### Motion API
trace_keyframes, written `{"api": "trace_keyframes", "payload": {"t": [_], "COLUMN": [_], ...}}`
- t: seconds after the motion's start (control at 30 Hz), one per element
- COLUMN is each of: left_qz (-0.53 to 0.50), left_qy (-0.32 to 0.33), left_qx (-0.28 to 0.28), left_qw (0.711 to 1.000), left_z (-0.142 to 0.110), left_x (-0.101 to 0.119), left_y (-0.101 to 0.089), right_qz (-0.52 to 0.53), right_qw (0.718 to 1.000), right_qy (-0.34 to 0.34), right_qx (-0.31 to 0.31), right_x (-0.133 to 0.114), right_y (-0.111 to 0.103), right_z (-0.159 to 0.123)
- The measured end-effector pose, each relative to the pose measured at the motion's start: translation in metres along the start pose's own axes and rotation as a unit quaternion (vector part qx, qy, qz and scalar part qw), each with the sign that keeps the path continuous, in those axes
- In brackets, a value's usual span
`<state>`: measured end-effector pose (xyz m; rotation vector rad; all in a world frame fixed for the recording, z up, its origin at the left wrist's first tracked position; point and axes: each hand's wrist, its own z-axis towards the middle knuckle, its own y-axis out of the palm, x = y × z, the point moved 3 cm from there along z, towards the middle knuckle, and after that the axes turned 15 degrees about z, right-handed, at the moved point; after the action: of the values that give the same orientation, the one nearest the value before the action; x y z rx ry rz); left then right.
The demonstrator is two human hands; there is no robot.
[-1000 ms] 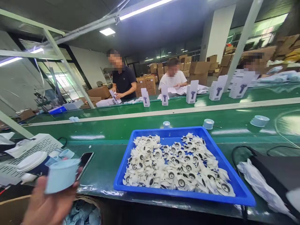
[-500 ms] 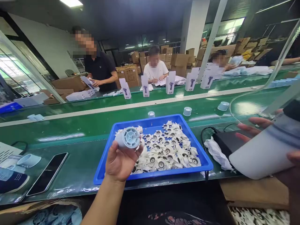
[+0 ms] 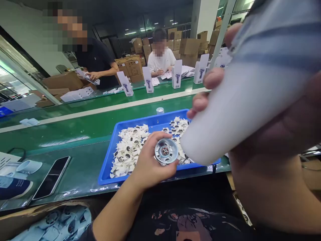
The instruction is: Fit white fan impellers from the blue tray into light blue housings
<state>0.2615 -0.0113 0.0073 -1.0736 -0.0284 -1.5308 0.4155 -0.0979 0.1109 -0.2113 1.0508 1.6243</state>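
Green conveyor benches [image 3: 75, 124], stacked cardboard boxes [image 3: 188, 47], white pillar [image 3: 203, 15], dim ceiling lights.

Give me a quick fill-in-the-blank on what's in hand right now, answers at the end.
1. The left hand holds a round fan housing over the ____ tray.
2. The right hand grips a white ____.
3. A smartphone lies ____ of the tray.
4. The tray holds white fan ____.

Missing words: blue; bottle; left; impellers
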Motion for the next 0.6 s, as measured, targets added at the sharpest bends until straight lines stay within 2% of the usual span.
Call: {"api": "trace_keyframes", "payload": {"t": [0.1, 0.13, 0.23, 0.3, 0.4, 0.6], "left_qz": [0.045, 0.052, 0.058, 0.056, 0.051, 0.065], "left_qy": [0.059, 0.072, 0.1, 0.102, 0.1, 0.093], "left_qx": [-0.035, -0.042, -0.047, -0.053, -0.061, -0.067], "left_qw": [0.997, 0.995, 0.992, 0.992, 0.992, 0.991], "left_z": [0.002, 0.003, 0.004, 0.005, 0.005, 0.005], "left_x": [0.021, 0.026, 0.035, 0.038, 0.038, 0.045], "left_y": [0.007, 0.009, 0.014, 0.016, 0.019, 0.022], "right_qz": [0.089, 0.079, -0.019, -0.057, -0.062, -0.08], "right_qw": [0.995, 0.995, 0.999, 0.997, 0.997, 0.997], "right_qy": [0.0, -0.012, -0.046, -0.046, -0.024, -0.004], "right_qx": [-0.054, -0.06, -0.016, 0.011, 0.032, 0.022], "right_x": [0.006, 0.007, 0.01, 0.009, 0.008, 0.008], "right_y": [0.008, 0.008, 0.004, 0.0, -0.007, -0.01], "right_z": [-0.004, -0.006, -0.011, -0.013, -0.014, -0.012]}}
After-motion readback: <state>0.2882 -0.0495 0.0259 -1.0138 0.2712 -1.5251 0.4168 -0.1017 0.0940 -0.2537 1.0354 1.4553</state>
